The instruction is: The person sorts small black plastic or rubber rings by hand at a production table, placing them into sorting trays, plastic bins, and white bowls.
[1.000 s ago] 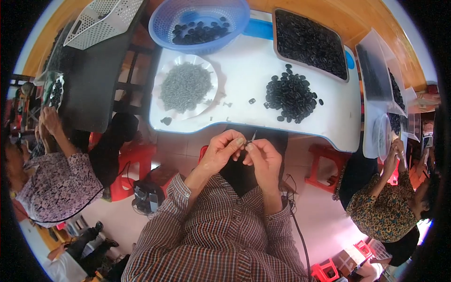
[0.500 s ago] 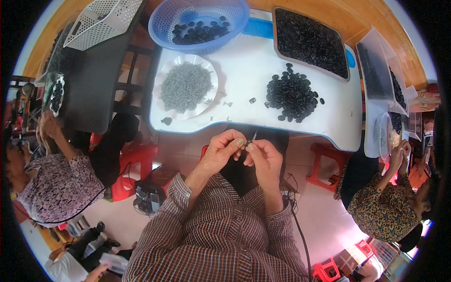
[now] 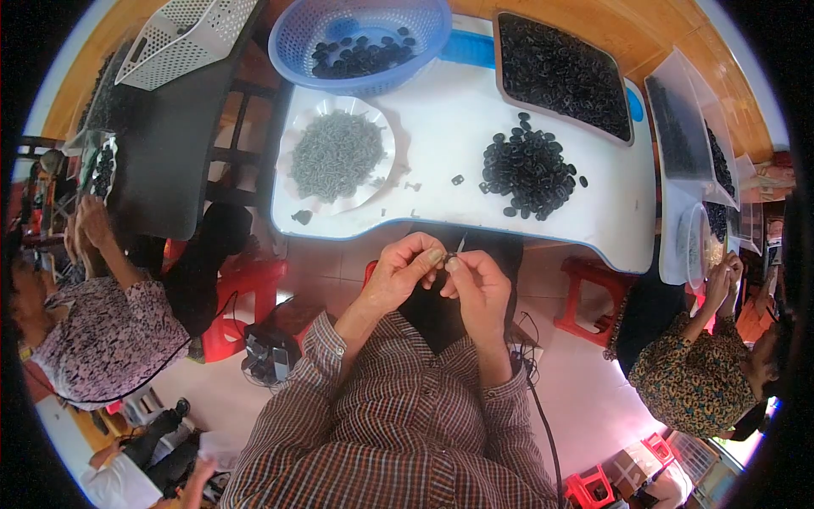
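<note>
Just off the near edge of the white table (image 3: 432, 178), my left hand (image 3: 405, 267) and my right hand (image 3: 479, 287) meet, each closed in a pinch. Between their fingertips is a small dark piece (image 3: 448, 256), mostly covered by thumbs and fingers. A thin pale pointed tip (image 3: 461, 243) sticks up beside my right index finger; its kind is unclear. On the table lie a pile of black oval pieces (image 3: 527, 170) to the right and a white scalloped plate (image 3: 386, 174) of small grey translucent pieces (image 3: 337, 154) to the left.
A blue perforated basket (image 3: 292, 64) with black pieces stands at the back left. A tray (image 3: 564, 68) full of black pieces sits at the back right. Loose bits lie near the plate. Other people work at both sides, near red stools (image 3: 589, 293). A cable (image 3: 543, 416) hangs by my right arm.
My hands hold nearly the same pinch around the small dark piece. At the lower left, another person's hand and a pale translucent object have shifted.
</note>
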